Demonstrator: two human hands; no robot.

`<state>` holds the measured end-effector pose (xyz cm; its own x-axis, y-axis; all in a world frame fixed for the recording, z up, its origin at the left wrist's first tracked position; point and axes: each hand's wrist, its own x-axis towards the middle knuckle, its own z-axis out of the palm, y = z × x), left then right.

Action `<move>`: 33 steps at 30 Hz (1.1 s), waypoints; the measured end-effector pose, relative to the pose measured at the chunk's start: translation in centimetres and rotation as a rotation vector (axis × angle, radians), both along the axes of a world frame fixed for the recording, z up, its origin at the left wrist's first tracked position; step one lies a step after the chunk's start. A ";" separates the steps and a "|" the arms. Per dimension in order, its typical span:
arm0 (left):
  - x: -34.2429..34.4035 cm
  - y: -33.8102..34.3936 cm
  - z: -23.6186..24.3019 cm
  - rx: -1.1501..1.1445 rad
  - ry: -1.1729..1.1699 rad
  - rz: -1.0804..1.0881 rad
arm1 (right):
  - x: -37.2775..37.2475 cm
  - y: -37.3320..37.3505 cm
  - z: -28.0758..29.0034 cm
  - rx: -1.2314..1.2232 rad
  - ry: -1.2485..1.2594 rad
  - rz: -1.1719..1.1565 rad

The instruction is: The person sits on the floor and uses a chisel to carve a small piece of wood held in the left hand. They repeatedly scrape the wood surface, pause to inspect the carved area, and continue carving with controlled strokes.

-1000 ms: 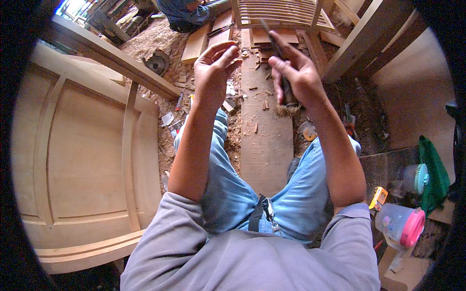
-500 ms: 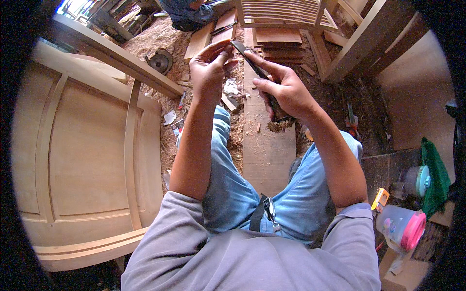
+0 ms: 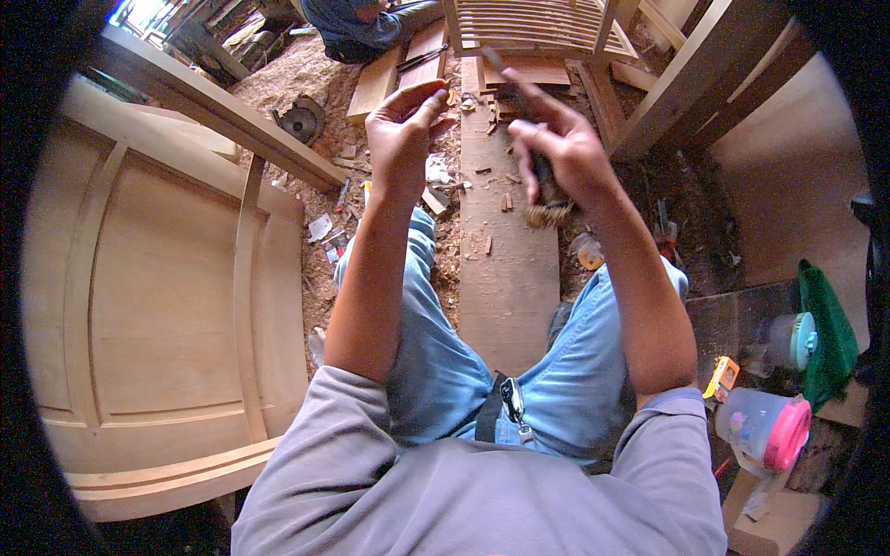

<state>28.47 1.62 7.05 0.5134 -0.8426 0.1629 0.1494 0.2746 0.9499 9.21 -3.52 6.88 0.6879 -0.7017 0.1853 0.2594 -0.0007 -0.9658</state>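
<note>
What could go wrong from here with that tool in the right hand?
The left hand is raised near the tool, so a slip of the right hand could nick it.
The tool's near end looks frayed and might shed bits or split further.
Loose chips lie on the board; stepping there could be slippery.

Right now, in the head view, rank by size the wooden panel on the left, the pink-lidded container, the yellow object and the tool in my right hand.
Largest: wooden panel.
Unsure between: pink-lidded container and tool; the tool looks longer but thinner, and your right hand partly covers it.
Smallest: yellow object.
</note>
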 end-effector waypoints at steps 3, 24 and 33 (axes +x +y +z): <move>0.2 0.0 -0.4 -0.063 0.019 -0.010 | 1.1 1.4 -0.3 -0.062 0.097 0.096; 0.3 -0.2 -0.1 -0.051 -0.104 0.004 | 0.6 0.7 -0.7 -0.069 0.136 -0.031; 0.7 0.1 0.1 -0.103 -0.077 -0.004 | 1.9 2.5 -0.3 -0.058 0.046 0.021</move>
